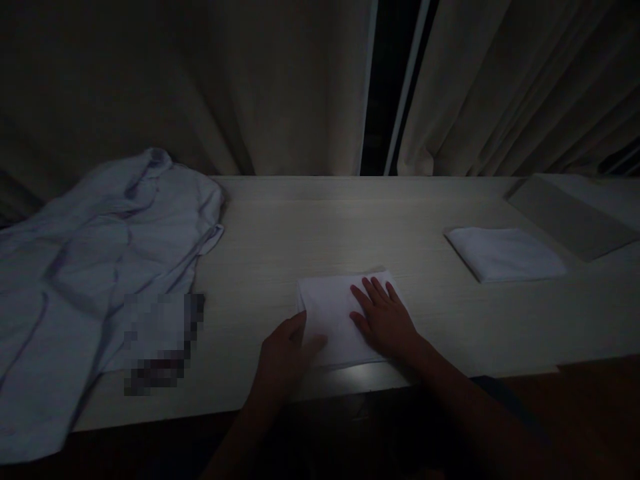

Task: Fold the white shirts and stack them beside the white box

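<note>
A folded white cloth (330, 300) lies near the front edge of the table, its layers parting slightly along the left side. My right hand (385, 320) rests flat on its right part, fingers spread. At the cloth's left edge is my left hand (285, 353), with bent fingers against the side and the thumb over the top. That thumb is smeared by motion, and the fingertips are partly hidden. The hand appears to grip the edge. The picture is dim, so the kind of cloth is hard to make out.
On the left, a light, crumpled long-sleeved shirt (145, 233) spreads over the table (280, 227) and hangs past its front edge. A second folded white cloth (505, 253) lies on the right, before a grey flat board (555, 213). Curtains (290, 87) hang behind.
</note>
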